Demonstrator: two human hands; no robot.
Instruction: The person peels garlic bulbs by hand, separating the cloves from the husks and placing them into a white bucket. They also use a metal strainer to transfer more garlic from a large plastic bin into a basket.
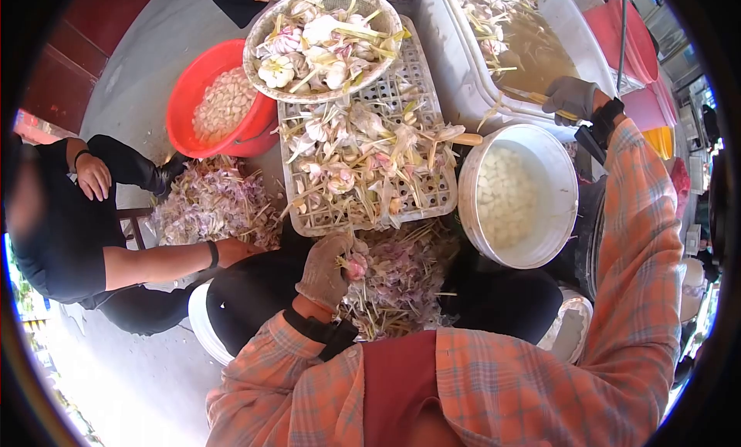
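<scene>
My left hand (324,268), in a knit glove, is closed around a pinkish garlic bulb (355,267) just below the front edge of the white perforated crate (309,228). Garlic heads and stalks (347,161) cover the crate. Out to the right, my right hand (573,99), gloved in grey, is wrapped round a small tool with a yellowish handle (570,116) at the rim of the large tub. Its thin end points left. Below that hand stands a white bucket (567,208) with peeled cloves (505,192) in liquid. A wooden handle (465,139) rests at the crate's right edge.
A round basket of garlic (324,42) sits on the crate's back. Left of it is a red bucket of cloves (224,103). Skins and stalks (409,281) lie in front of me. Another person's arm (158,263) reaches in from the left. The large tub (471,61) holds murky water.
</scene>
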